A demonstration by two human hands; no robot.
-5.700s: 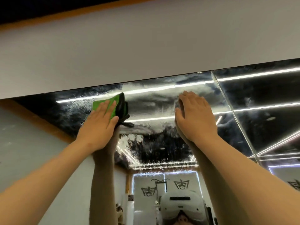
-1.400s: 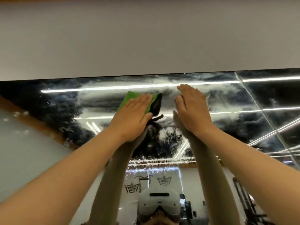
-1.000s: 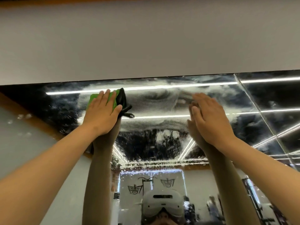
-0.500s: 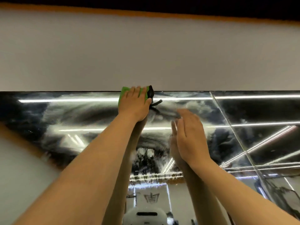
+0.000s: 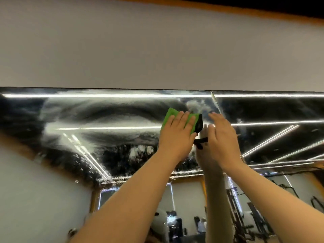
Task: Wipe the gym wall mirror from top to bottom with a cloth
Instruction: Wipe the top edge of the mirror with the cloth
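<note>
The wall mirror [image 5: 105, 120] fills the middle band of the head view, its upper part streaked with white smears. My left hand [image 5: 177, 135] lies flat with straight fingers on a green cloth [image 5: 169, 115] with a black edge, pressing it to the glass a little below the mirror's top edge. A black loop hangs from the cloth by my left thumb. Just to the right, my right hand [image 5: 221, 137] is raised flat against the glass with straight fingers and holds nothing. Both forearms reach up from the bottom of the view.
A plain grey wall [image 5: 157, 50] runs above the mirror's top edge. A vertical seam [image 5: 216, 102] between mirror panels runs just right of my hands. The glass reflects ceiling light strips, my arms and gym machines at the lower right.
My left hand has slid the cloth to the right and a little down from the mirror's top edge. My right hand moved right beside it. The view has panned, showing more wiped smears on the left.
</note>
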